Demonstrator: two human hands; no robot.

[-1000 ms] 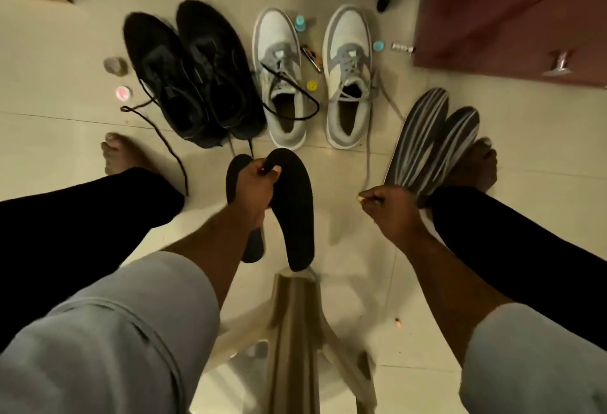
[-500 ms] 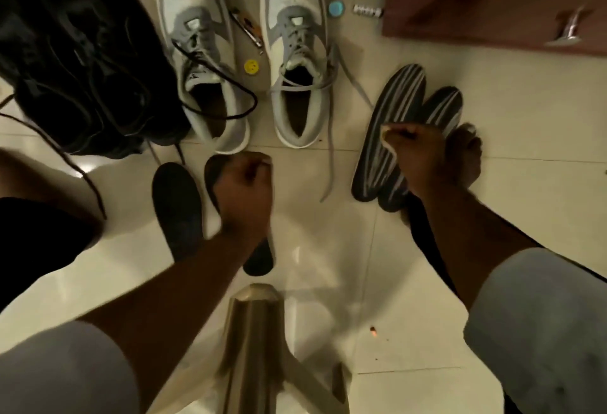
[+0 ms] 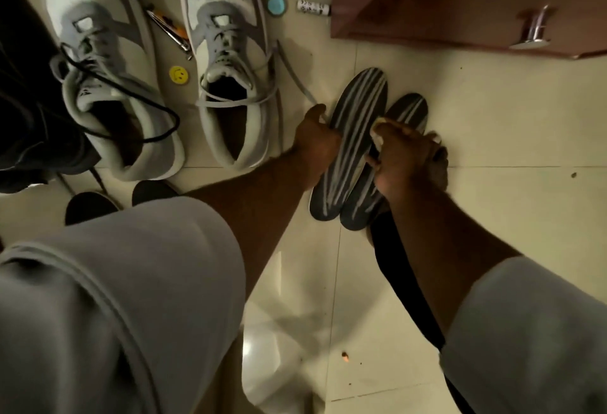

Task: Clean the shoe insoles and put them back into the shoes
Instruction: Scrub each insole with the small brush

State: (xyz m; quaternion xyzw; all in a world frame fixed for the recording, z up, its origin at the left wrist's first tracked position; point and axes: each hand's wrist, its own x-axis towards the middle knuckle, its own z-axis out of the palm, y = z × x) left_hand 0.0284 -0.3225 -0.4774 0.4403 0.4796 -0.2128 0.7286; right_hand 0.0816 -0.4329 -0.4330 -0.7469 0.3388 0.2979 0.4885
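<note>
Two dark insoles with pale stripes lie side by side on the tiled floor, the left striped insole (image 3: 356, 131) overlapping the right striped insole (image 3: 410, 108). My left hand (image 3: 315, 141) grips the left edge of the left one. My right hand (image 3: 404, 157) pinches a small pale cloth (image 3: 377, 133) and rests over the right one. Two black insoles (image 3: 88, 203) lie on the floor at lower left, partly hidden by my sleeve. A white and grey left sneaker (image 3: 105, 68) and right sneaker (image 3: 226, 52) stand open beyond them.
Black shoes (image 3: 23, 91) sit at the far left. A nail clipper (image 3: 170, 32), a yellow smiley disc (image 3: 179, 74), a teal cap (image 3: 276, 5) and a small tube (image 3: 313, 6) lie around the sneakers. A brown cabinet (image 3: 460, 3) stands at top right. A bare foot (image 3: 440, 164) touches the striped insoles.
My left hand let go of the black insoles, which now lie on the floor, and moved right to the striped insole. My right hand reached forward onto the striped pair.
</note>
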